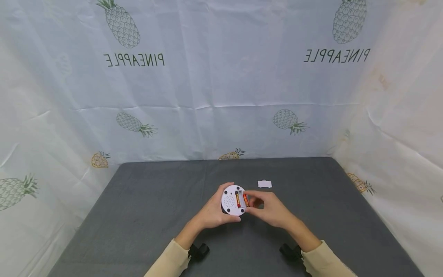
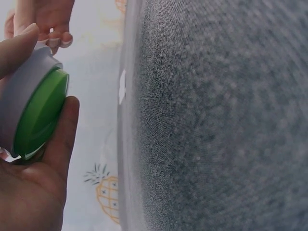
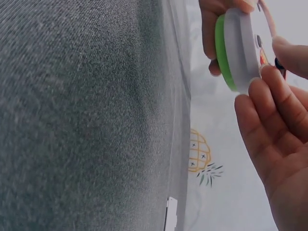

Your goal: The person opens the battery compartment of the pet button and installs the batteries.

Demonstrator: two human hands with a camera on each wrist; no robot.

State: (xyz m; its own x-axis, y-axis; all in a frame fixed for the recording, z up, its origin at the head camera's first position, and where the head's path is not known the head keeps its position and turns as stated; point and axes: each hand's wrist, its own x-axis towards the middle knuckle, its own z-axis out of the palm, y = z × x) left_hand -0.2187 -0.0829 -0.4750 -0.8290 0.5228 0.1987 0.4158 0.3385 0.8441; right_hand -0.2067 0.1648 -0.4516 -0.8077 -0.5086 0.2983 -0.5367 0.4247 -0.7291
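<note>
The head view shows a round white plastic device [image 1: 229,202] between both hands, likely light and stiff, best held by its rim. The left hand [image 1: 212,211] grips it; at its right side, the right hand [image 1: 271,209] pinches a red-and-black cylindrical battery [image 1: 246,200]. The left wrist shows its green underside [image 2: 42,115], hidden from above.

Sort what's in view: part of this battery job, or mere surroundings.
Job: round white-and-green plastic device; two red cylindrical batteries; flat white rectangular piece, probably its cover.

Surroundings: dark grey table; white pineapple-print curtain; black wrist cameras.
</note>
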